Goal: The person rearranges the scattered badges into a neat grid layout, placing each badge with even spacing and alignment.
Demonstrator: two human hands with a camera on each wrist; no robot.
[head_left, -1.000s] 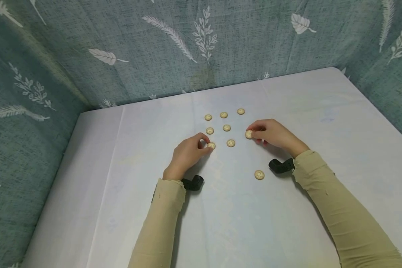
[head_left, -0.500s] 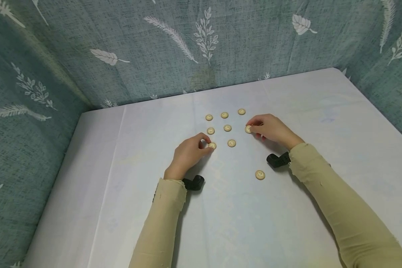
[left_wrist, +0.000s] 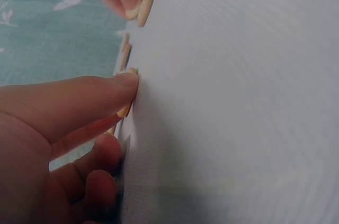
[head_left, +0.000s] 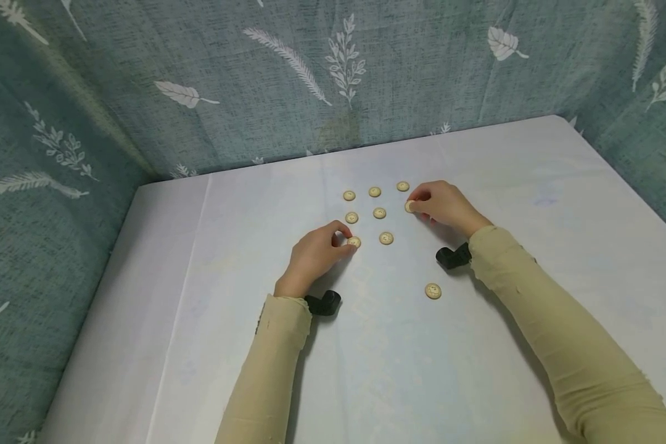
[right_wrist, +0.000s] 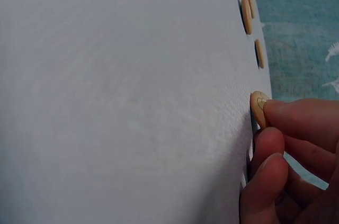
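Round wooden buttons lie on the white cloth in rough rows. With thumb and index finger, my left hand (head_left: pixel 315 254) pinches the near-left button (head_left: pixel 354 242); in the left wrist view, the thumb covers part of this button (left_wrist: pixel 125 109). My right hand (head_left: pixel 444 203) pinches another button (head_left: pixel 409 206) at the right end of the middle row. The right wrist view shows line markings on that button (right_wrist: pixel 258 107), which looks tilted on or just above the cloth. Beside it is the middle button (head_left: pixel 380 213), and behind it the back-right button (head_left: pixel 402 186).
A single button (head_left: pixel 433 291) lies nearer me, left of the right forearm. The front-row button (head_left: pixel 386 238) sits right of my left hand. Black wrist cameras (head_left: pixel 324 303) jut from both wrists. A green leaf-patterned curtain (head_left: pixel 255 92) stands behind the white-covered table (head_left: pixel 227 370).
My right hand has slid its button away from me, from the front row's level up beside the middle row. The left hand keeps its pinch in the same place.
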